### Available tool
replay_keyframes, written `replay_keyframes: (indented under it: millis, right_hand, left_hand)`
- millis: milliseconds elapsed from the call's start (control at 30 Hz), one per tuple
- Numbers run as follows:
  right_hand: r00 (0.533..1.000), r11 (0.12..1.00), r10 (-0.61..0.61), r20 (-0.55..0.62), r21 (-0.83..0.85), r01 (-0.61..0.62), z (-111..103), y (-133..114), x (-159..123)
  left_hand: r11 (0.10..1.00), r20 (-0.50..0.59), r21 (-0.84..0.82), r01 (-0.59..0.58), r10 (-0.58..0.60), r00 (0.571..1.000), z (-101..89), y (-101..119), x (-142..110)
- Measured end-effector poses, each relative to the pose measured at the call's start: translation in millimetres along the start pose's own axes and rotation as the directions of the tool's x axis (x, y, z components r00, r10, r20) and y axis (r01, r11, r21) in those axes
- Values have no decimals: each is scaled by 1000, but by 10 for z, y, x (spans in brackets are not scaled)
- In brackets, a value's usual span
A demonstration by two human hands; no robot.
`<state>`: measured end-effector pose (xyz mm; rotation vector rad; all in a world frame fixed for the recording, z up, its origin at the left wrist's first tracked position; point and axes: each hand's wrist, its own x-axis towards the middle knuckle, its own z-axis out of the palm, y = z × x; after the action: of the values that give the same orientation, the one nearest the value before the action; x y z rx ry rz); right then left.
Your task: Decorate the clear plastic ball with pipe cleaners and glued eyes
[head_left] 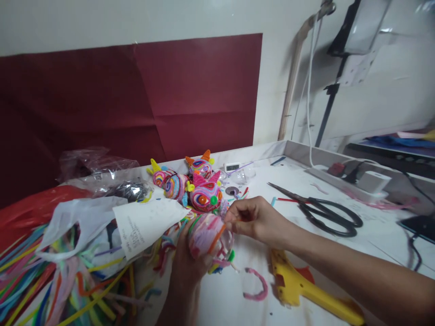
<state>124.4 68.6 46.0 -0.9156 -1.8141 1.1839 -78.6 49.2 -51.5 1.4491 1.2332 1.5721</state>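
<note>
My left hand (pixel 185 267) cups a round ball wrapped in pink and multicoloured pipe cleaners (pixel 206 237) from below. My right hand (pixel 253 218) reaches across from the right and pinches an orange pipe cleaner strand (pixel 217 238) against the top of the ball. Behind the ball sit three finished pipe-cleaner figures (pixel 190 181) with ears and eyes. A curved pink pipe cleaner piece (pixel 255 285) lies on the white table (pixel 374 226) just right of the ball.
A yellow glue gun (pixel 302 287) lies under my right forearm. Black scissors (pixel 322 210) rest further right. Loose pipe cleaners (pixel 50 280) and plastic bags (pixel 88 217) fill the left side. A power strip with a plug (pixel 356 181) and cables line the back right edge.
</note>
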Motion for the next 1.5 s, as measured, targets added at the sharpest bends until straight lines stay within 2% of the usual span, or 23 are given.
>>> replay_keyframes:
  millis: [33, 67, 133, 233, 400, 533, 700, 967, 1067, 1167, 1300, 1500]
  right_hand:
    - [1000, 999, 15, 3, 29, -15, -1, -7, 4]
    - [999, 998, 31, 9, 57, -31, -4, -16, 7]
    - [998, 992, 61, 26, 110, -63, -14, -36, 11]
    - [994, 979, 95, 51, 176, -103, -33, -67, 10]
    - [989, 960, 130, 67, 241, -142, -39, -121, 2]
    - [986, 950, 153, 70, 264, -166, -32, -195, -4]
    - [980, 940, 191, 59, 276, -200, -29, -289, -34]
    - [975, 944, 217, 38, 247, -220, -8, -443, -82]
    - [976, 948, 215, 41, 233, -219, 0, -505, -115]
    - [978, 952, 206, 39, 222, -209, 7, -552, -146]
    - [975, 955, 219, 37, 196, -222, 15, -597, -174]
    - [959, 942, 277, 57, 179, -283, -1, -633, -201]
  left_hand:
    - [1000, 46, 10, 25, -26, 999, -33, -8, 17]
    - [999, 35, 9, 44, -44, 998, -55, -7, 24]
    - [998, -68, 2, 68, -68, 995, -61, 17, 7]
    - [996, -103, -43, 80, -85, 991, -27, 83, -53]
    - [986, -26, -150, 72, -76, 997, -6, 180, -51]
    - [982, 63, -162, 99, -90, 994, -18, 246, 1]
    - [982, 85, -154, 110, -97, 992, -98, 278, 21]
    - [930, 196, -319, 181, -122, 973, -69, 328, -97]
    - [894, 242, -397, 207, -116, 963, -52, 458, -191]
    - [819, 294, -522, 239, -91, 952, -41, 615, -289]
    - [737, 303, -629, 248, -62, 951, -27, 723, -361]
    - [733, 363, -619, 281, -50, 930, -37, 709, -372]
